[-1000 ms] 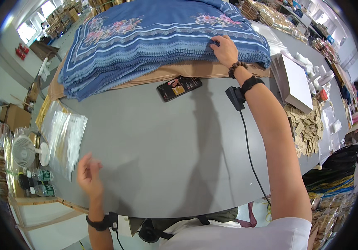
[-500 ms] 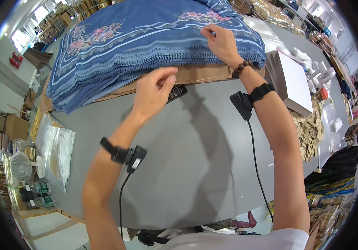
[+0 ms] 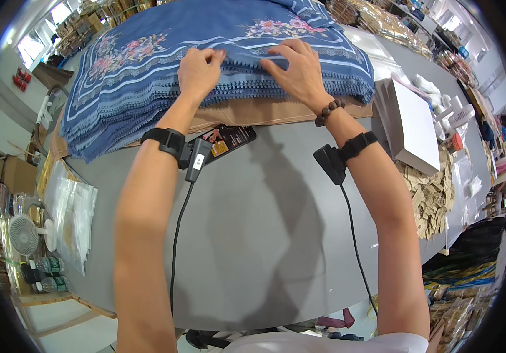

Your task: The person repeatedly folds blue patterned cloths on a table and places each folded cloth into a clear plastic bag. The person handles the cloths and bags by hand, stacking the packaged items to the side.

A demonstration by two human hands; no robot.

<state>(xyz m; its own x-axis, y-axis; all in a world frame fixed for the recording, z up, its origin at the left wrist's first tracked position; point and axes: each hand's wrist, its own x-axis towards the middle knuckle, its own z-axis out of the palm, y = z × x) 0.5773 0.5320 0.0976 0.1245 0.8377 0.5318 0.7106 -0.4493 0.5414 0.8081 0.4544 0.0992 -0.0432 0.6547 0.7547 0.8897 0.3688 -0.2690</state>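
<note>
Now the left hand [image 3: 198,73], a second ago low over the near left of the desk [image 3: 247,247], is up beside the right hand [image 3: 301,73] at the near edge of the blue floral cloth stack [image 3: 217,23]. That seems to bring both hands to the same top layer, its edge ruffled up between them. The right fingers are spread, thumb apart; the left ones curl together, but whether they pinch cloth I cannot tell. The stack spreads beneath and beyond the fingers; a phone [image 3: 234,137] lies nearer the body, beside the left wrist.
</note>
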